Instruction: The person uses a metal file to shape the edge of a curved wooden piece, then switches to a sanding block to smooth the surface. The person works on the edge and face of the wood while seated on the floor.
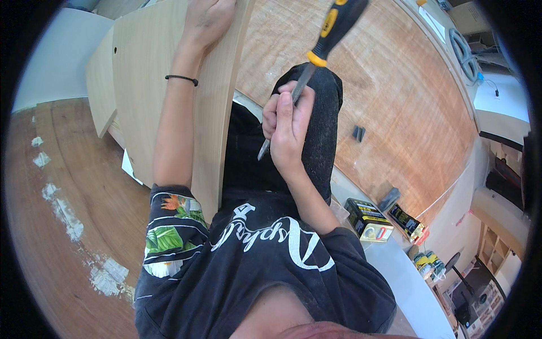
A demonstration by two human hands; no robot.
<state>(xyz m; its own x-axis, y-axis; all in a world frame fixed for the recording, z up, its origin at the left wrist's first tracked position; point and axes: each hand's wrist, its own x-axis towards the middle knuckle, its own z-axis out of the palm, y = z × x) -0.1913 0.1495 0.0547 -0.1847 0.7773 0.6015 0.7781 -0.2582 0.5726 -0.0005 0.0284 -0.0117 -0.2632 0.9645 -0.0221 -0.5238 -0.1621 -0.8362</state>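
My right hand (289, 121) is closed round the grey blade of a file (303, 82), whose black-and-yellow handle points up and away from me. The file's narrow tip sticks out below my fist, above my dark trousers. A large pale wooden panel (149, 85) stands tilted at my left, its long edge running beside my leg. My left hand (209, 20) lies against the far part of this panel. The picture's upper border cuts off its fingers, so their grip is hidden. A small dark hole shows in the panel's face.
A reddish-brown plywood board (406, 101) spreads out at the right, with a small grey block (358, 133) on it. Close to its near edge are a black-and-yellow tin (368, 219) and a dark packet (405, 220). Brown flooring (62, 164) with whitish patches lies left.
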